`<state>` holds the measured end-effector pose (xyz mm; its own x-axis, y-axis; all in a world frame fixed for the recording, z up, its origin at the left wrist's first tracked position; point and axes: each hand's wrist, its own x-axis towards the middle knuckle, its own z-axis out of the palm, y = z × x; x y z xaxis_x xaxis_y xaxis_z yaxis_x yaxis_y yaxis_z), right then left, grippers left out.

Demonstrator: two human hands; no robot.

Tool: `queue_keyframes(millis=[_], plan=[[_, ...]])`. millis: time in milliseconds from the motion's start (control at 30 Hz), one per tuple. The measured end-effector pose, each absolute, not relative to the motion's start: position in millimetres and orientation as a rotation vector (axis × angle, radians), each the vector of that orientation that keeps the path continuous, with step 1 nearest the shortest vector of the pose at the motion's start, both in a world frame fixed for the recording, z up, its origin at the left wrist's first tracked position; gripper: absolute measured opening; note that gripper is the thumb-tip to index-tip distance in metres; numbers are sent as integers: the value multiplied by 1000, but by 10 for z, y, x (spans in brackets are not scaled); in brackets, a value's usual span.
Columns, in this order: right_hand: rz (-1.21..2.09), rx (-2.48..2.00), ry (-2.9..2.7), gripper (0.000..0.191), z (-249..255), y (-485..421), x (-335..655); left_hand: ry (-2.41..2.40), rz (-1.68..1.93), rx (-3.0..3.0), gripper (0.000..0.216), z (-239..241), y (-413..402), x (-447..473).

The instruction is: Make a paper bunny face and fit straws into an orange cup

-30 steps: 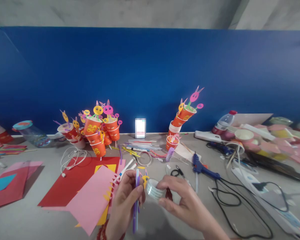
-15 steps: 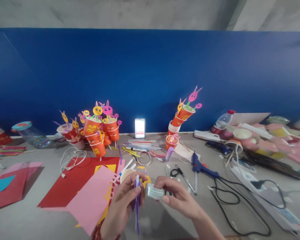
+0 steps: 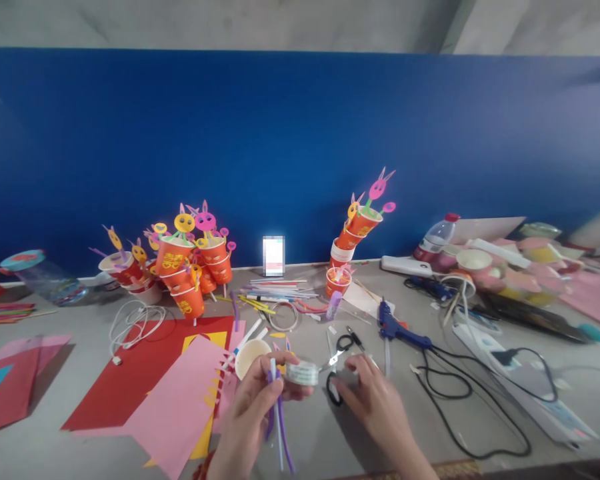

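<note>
My left hand is closed round a pale straw-like stick and purple pipe cleaners, whose ends hang below. A roll of clear tape rests at the same hand's fingers. To its right, my right hand hovers over black-handled scissors with its fingers apart. Whether a fingertip touches the scissor handle I cannot tell. Just behind my left hand stand a paper cup and a partly hidden yellow cut-out.
Red paper cups with animal faces stand stacked at left, with another stack at right. Pink paper and red card lie left. A blue glue gun, its black cord and a power strip occupy the right.
The tape roll has passed from my right hand to the fingers of my left. My right hand has let go and moved right, to the scissors. The view has shifted slightly.
</note>
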<state>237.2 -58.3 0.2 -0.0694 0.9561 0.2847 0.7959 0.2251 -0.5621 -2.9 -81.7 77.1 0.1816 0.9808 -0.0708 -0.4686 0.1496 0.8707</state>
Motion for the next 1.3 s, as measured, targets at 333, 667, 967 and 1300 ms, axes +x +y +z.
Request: queue_keyframes(millis=[333,667,967,1300], plan=[[477,-1924,-1985,15,-7,-576,2349,832,1213,793,30,705,-797,99],[1524,-1375,-752,49,-40,-767,2662,910,1366,786,32,519,-830,196],[1843,-950,-680,52,123,-1034,2426,617,1231,685,26,399,-707,562],[1595,-1002,-965,37,239,-798,2102,510,1352,546,24,516,-801,561]])
